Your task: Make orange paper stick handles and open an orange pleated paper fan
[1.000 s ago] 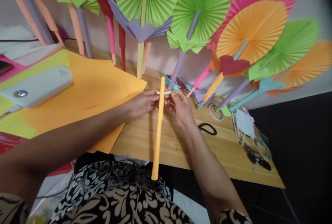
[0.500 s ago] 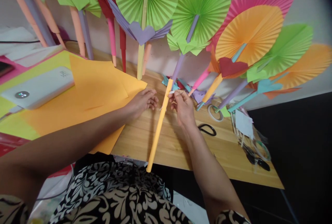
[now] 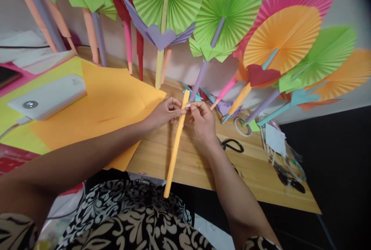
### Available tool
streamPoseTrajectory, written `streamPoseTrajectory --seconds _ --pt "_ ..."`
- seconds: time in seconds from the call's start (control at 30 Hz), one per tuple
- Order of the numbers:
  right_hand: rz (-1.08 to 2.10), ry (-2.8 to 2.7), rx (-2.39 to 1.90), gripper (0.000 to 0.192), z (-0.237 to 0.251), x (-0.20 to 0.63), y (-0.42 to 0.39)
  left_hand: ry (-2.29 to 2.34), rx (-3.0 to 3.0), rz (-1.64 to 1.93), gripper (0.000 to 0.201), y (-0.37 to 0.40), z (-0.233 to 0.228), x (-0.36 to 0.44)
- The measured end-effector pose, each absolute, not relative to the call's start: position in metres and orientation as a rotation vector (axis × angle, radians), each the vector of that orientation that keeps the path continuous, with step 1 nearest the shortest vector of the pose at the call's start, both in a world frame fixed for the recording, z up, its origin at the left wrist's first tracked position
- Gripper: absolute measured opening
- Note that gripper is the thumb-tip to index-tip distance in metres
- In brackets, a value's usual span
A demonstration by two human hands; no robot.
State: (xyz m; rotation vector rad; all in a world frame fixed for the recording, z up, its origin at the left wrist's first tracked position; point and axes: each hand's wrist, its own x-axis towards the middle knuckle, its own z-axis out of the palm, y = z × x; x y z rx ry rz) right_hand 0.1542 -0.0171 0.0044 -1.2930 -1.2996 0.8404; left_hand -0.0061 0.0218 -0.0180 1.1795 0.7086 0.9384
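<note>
A long rolled orange paper stick (image 3: 175, 147) slants from the table's front edge up toward the wall. My left hand (image 3: 165, 111) pinches it near its upper end from the left. My right hand (image 3: 202, 121) grips the same spot from the right, fingertips on a small white strip of tape (image 3: 188, 105) at the stick. Both hands meet above the wooden table (image 3: 203, 165), beside orange paper sheets (image 3: 107, 99).
Pleated paper fans (image 3: 223, 6) in green, orange and pink lean on the wall behind. A white power bank (image 3: 49, 97) lies on the left. Black scissors (image 3: 233, 145) and a tape roll (image 3: 240, 126) lie right of my hands; more tools (image 3: 286, 172) sit near the right edge.
My left hand let go of the stick half a second ago and has now pinched it again. The stick tilted, its lower end swinging left.
</note>
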Motion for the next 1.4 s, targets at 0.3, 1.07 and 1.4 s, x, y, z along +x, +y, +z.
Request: streamPoseTrajectory --seconds 0.3,1.07,1.4 --pt "0.756 -1.454 -1.273 0.012 -0.001 0.155 -0.017 0.713 1.087 0.89 0.038 0.019 -0.017 -0.006" --pt "0.807 -1.278 -1.262 0.02 0.004 0.158 -0.013 0.741 0.975 0.842 0.032 0.02 -0.012 -0.008" --pt "0.903 -1.033 -1.185 0.016 0.001 0.163 -0.006 0.666 0.864 0.837 0.028 0.024 -0.012 -0.009"
